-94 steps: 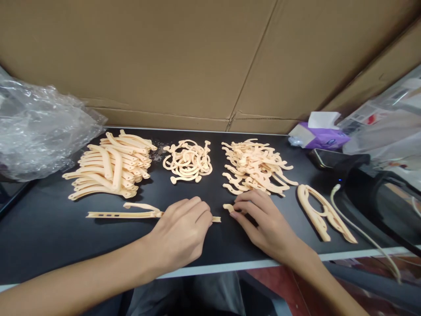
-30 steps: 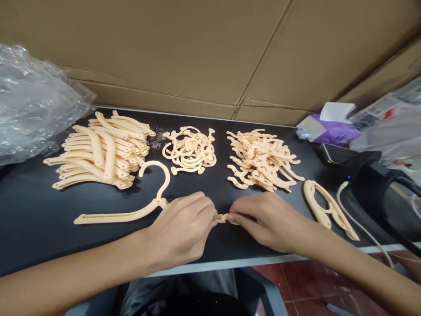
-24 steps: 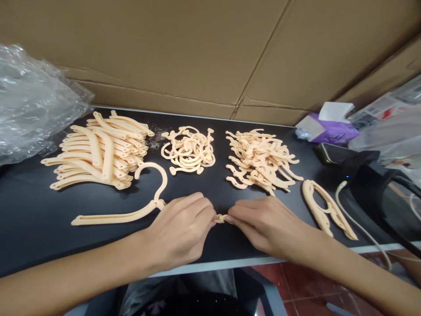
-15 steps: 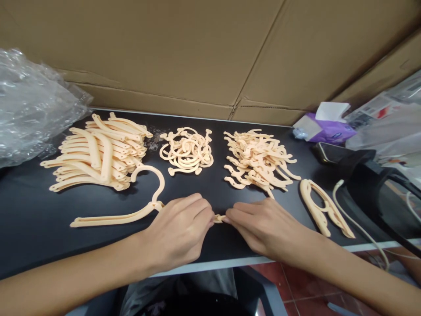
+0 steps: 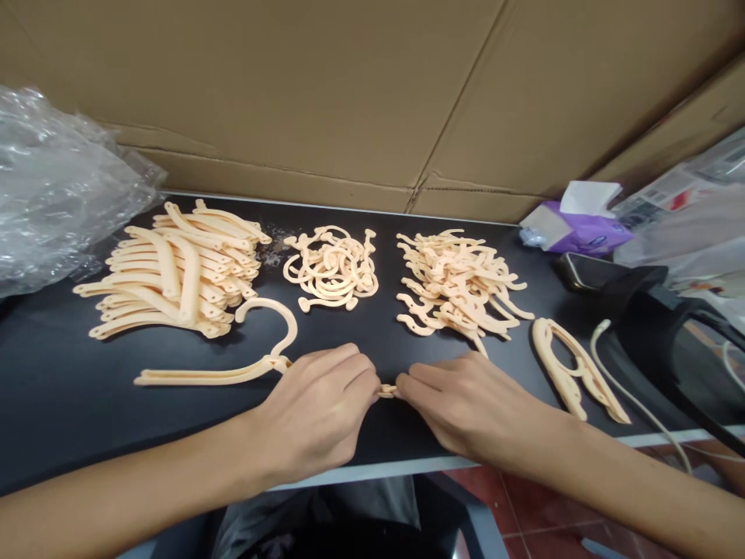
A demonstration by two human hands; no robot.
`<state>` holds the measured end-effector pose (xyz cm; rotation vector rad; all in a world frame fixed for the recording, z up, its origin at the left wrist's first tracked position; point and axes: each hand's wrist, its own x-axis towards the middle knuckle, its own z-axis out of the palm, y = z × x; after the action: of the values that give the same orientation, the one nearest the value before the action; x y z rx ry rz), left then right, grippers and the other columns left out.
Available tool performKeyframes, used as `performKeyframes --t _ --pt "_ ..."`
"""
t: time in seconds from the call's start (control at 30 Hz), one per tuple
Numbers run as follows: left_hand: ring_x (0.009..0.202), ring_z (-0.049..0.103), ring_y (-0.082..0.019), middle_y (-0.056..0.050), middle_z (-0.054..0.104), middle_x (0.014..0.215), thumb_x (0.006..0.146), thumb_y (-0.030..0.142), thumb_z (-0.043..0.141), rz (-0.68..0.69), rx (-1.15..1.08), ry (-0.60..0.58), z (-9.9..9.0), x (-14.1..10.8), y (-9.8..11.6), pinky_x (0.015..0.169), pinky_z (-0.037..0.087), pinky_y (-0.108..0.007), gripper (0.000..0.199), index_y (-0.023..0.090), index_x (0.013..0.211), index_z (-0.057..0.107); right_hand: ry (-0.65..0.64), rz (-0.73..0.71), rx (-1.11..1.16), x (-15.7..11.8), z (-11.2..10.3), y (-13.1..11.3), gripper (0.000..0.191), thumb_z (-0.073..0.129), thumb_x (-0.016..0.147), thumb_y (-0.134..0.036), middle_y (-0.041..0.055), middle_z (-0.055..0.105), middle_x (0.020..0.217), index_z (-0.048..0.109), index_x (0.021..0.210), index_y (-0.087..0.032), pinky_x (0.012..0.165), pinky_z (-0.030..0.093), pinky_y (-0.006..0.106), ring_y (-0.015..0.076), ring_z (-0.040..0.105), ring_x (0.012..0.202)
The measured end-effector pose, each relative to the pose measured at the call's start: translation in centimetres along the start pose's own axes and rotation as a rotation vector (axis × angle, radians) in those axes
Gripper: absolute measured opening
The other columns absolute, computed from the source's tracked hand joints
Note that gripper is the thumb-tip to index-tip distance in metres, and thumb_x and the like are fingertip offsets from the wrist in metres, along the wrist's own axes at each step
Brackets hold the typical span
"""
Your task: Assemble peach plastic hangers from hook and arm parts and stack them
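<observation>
A cream plastic folding hanger (image 5: 215,377) lies low over the table in front of me, its hook to the upper left and one long arm pointing left. My left hand (image 5: 326,407) is closed around the hanger's other arm, just right of the hook joint, and hides most of it. Between the two hands a short bit of that arm shows. My right hand (image 5: 466,396) pinches its outer end with the fingers pressed together; the fingertips are mostly hidden.
Behind the hands lie piles of long arm pieces (image 5: 168,272), hook pieces (image 5: 331,268) and thin curved pieces (image 5: 459,279). A folded hanger (image 5: 552,353) and a white cable (image 5: 628,396) are at the right, near a phone (image 5: 587,272) and tissue pack (image 5: 582,225). Plastic wrap (image 5: 58,186) sits left.
The hanger's free left arm has tilted up a little and shifted right, along with its hook. Both hands keep their grip almost in the same place.
</observation>
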<state>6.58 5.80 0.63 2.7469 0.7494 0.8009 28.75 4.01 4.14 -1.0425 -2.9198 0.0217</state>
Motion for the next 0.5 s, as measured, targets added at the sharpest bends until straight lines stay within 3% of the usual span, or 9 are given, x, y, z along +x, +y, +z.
performKeyframes --t 0.33,0.5 --pt "0.069 0.051 -0.018 -0.004 0.061 0.075 0.089 0.007 0.051 -0.043 0.007 -0.027 0.0 0.1 0.0 0.061 0.042 -0.031 0.017 0.014 0.075 0.059 0.064 0.004 0.030 -0.1 0.3 0.1 0.028 0.041 0.096 -0.010 -0.0010 0.052 0.062 0.057 0.074 -0.017 0.049 0.015 0.034 0.0133 0.030 0.047" --pt "0.072 0.054 -0.018 -0.004 0.062 0.079 0.094 0.012 0.049 -0.122 -0.044 -0.026 -0.1 0.0 0.0 0.061 0.043 -0.030 0.017 0.015 0.079 0.059 0.170 0.074 0.084 -0.7 1.3 -0.1 0.027 0.043 0.099 -0.013 -0.0008 0.051 0.063 0.061 0.078 -0.017 0.050 0.021 0.032 0.0128 0.041 0.051"
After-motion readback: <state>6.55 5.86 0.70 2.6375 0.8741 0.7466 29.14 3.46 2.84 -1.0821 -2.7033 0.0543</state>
